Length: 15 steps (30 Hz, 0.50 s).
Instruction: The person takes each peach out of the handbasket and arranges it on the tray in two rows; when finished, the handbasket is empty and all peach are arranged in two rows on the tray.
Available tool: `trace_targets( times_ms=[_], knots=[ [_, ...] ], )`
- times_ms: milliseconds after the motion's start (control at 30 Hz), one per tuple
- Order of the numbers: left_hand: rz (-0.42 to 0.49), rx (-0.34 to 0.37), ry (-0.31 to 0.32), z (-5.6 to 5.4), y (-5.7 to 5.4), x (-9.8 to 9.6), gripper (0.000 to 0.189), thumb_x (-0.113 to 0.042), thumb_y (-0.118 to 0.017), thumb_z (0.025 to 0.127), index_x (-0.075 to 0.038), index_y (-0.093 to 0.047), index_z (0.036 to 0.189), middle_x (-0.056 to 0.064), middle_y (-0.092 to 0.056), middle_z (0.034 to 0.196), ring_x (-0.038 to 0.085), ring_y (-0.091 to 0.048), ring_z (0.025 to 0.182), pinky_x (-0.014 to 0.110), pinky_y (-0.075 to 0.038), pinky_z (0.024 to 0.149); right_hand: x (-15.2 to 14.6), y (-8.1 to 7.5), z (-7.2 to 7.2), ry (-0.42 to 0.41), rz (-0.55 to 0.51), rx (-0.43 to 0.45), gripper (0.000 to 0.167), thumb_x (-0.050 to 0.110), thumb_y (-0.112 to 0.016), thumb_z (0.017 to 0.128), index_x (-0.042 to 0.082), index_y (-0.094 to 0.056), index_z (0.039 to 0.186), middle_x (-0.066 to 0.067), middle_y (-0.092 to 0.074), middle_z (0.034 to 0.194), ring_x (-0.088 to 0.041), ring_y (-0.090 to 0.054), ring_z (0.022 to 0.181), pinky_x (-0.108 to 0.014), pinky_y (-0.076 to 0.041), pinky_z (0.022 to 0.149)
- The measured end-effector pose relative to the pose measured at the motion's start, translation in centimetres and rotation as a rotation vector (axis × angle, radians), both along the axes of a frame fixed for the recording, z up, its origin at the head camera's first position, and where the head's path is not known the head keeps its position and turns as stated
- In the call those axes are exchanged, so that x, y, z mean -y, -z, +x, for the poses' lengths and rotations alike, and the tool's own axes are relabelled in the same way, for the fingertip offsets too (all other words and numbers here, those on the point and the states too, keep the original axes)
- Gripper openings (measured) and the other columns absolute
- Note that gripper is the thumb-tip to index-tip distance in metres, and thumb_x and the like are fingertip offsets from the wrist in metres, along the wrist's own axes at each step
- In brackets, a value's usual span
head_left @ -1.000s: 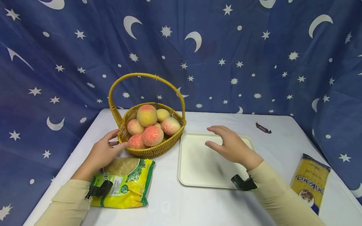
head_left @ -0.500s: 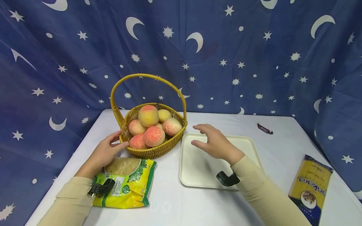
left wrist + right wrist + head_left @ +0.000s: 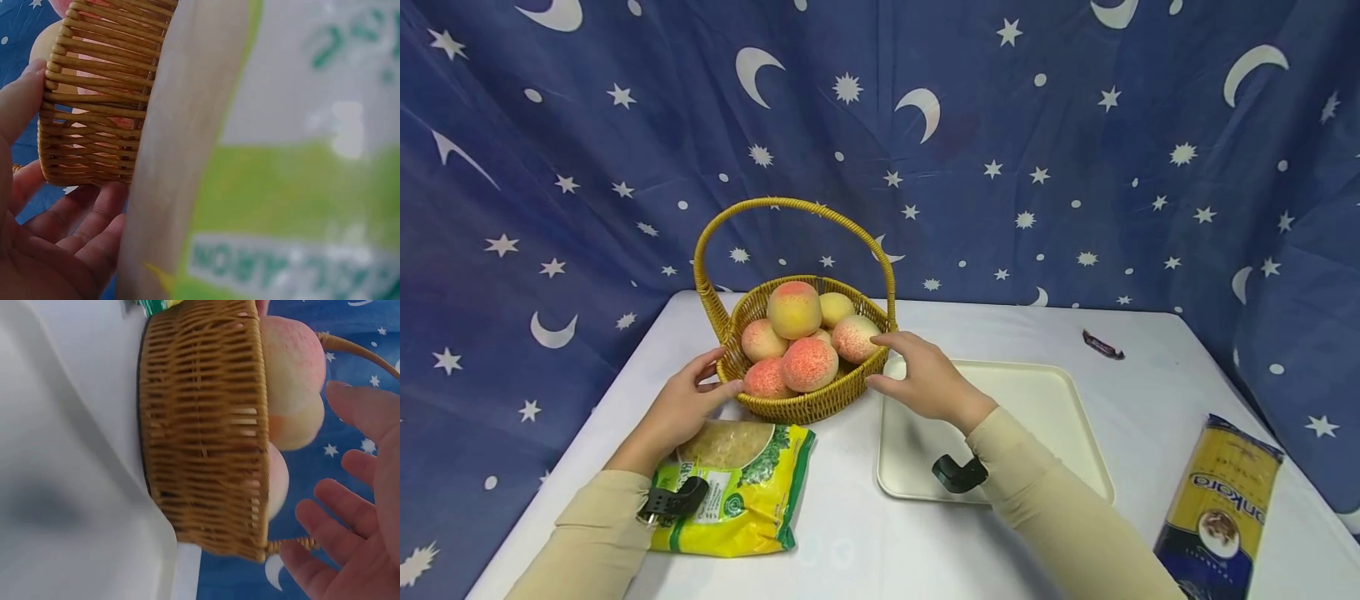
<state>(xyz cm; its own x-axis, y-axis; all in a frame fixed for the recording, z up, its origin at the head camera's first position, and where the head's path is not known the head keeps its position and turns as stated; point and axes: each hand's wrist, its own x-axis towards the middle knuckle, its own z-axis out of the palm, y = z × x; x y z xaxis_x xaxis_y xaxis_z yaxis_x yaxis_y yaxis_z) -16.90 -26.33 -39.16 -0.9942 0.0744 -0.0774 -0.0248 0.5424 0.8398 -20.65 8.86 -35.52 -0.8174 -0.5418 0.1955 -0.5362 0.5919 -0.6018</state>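
Your left hand (image 3: 679,407), fingers spread, touches the basket (image 3: 811,408); your right hand (image 3: 928,381), also spread, hangs beside it. Uneven pushing might tip it, rolling the top peach (image 3: 794,311) out.

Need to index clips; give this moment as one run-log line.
left hand: touches rim of basket | right hand: beside basket, contact unclear | peaches: in basket | tray: beside basket
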Motion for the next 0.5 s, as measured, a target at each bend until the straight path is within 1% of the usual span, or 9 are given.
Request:
trace_targets(
  times_ms=[233, 433, 500],
  knots=[
    [0.026, 0.003, -0.003, 0.0, 0.2, -0.1, 0.086, -0.042, -0.064, 0.099, -0.007, -0.016, 0.161, 0.031, -0.03, 0.155, 0.048, -0.043, 0.133, 0.052, -0.049, 0.098, 2.4, 0.3, -0.3, -0.001, 0.008, 0.011, 0.062, 0.029, -0.077, 0.091, 0.006, -0.053, 0.144, -0.009, -0.053, 0.144, -0.027, -0.046, 0.136, -0.043, -0.036, 0.111],
    [0.044, 0.002, -0.016, -0.1, 0.3, -0.1, 0.085, -0.04, -0.064, 0.099, -0.007, -0.016, 0.161, 0.03, -0.03, 0.155, 0.048, -0.042, 0.134, 0.051, -0.048, 0.098, 4.4, 0.5, -1.3, -0.043, 0.009, -0.034, 0.061, 0.027, -0.079, 0.09, 0.006, -0.054, 0.142, -0.007, -0.055, 0.141, -0.023, -0.048, 0.132, -0.038, -0.037, 0.111],
    [0.055, 0.008, -0.016, -0.1, 0.3, -0.1, 0.085, -0.039, -0.064, 0.099, -0.007, -0.016, 0.161, 0.03, -0.03, 0.156, 0.047, -0.041, 0.135, 0.05, -0.049, 0.097, 4.8, 0.6, -1.5, -0.056, 0.013, -0.034, 0.062, 0.028, -0.079, 0.09, 0.006, -0.054, 0.142, -0.007, -0.056, 0.139, -0.022, -0.049, 0.13, -0.037, -0.038, 0.111]
  ],
)
